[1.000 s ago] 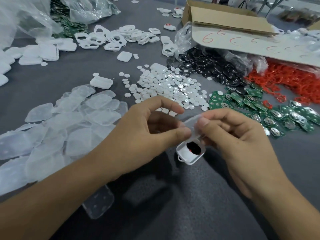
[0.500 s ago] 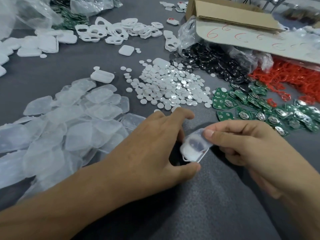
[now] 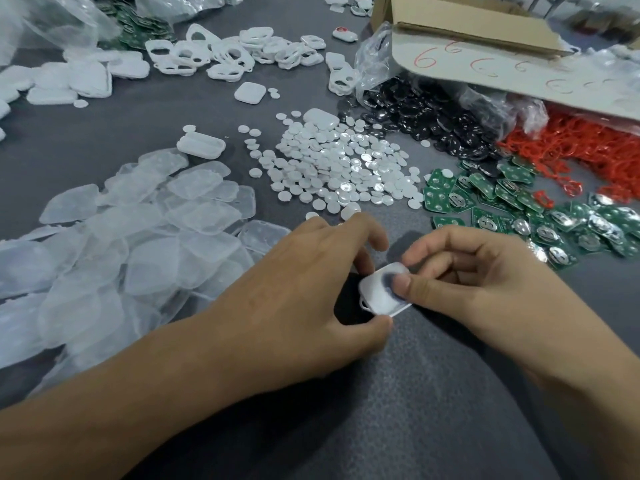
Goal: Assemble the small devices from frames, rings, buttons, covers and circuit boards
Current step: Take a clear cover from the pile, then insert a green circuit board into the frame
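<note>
Translucent cover (image 3: 379,284) is being seated on the white frame (image 3: 367,304), pinched by the right hand (image 3: 485,289) and edge-gripped by the left hand (image 3: 304,289); even pressing-down is likely required next.

matt grey cloth table (image 3: 450,410), frosted plastic covers (image 3: 145,244)

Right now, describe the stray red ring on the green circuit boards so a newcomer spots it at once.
Find the cardboard box marked with red sixes, far right; the heap of red rings lies under its flap, and the green circuit boards spread nearer the person. The stray red ring lies on those boards, apart from the heap, surrounded by green, not by other rings.
</note>
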The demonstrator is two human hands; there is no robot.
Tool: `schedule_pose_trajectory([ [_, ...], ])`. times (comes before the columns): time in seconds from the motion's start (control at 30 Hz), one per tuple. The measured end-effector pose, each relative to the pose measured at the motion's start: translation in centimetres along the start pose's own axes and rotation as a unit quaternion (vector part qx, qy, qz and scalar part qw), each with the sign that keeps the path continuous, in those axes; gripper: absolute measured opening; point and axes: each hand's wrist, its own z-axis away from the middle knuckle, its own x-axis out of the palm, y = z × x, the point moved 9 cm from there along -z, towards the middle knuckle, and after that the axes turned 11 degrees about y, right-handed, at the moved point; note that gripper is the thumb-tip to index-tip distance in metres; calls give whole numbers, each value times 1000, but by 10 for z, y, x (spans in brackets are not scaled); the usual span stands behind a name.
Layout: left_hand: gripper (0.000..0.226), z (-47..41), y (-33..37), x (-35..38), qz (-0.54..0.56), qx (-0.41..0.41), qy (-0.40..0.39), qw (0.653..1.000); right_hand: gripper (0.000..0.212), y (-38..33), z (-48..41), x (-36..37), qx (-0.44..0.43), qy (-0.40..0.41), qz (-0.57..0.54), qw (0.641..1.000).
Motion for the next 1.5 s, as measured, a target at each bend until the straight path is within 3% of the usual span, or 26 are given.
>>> schedule_pose_trajectory([
  [0.17,34,-2,4,1,-19,28,-4,999,17,-5,0,-4,-63,10,92,994],
  [0.3,28,-2,3,1,-28,37,5,999,5,-9,2,-1,-82,7,98,992],
  [0.5,27,-2,3,0,-30,33,4,999,15,-10,3,0,-126,45,138,981],
  [0.77,38,-2,2,0,-48,27,-1,999,11,-31,13,2,-252,55,311,915],
  [0.83,37,-2,4,0,-60,34,-6,998,12,-26,13,2,-222,60,278,932],
  [0.93,35,-1,6,0,-80,49,-7,996,17,-9,3,-5,-99,79,137,982],
  [1.13,35,-1,8,1,-94,58,-13,994,18,-2,1,-11,-69,132,78,986],
  [1.2,36,-1,8,1,-87,57,-17,994,16,-1,-1,-35,-95,221,106,965],
  [1.23,38,-1,8,2,-83,57,-19,995,16,-3,-2,-44,-116,254,176,944],
  [1.33,48,0,8,2,-67,52,-19,996,33,-1,-11,-43,-129,239,365,891],
  [1.43,55,0,7,0,-54,47,-19,997,20,-4,-14,-42,-160,247,383,876],
  [1.5,55,0,5,-1,-43,41,-9,998,11,-10,-10,-48,-192,268,333,884],
])
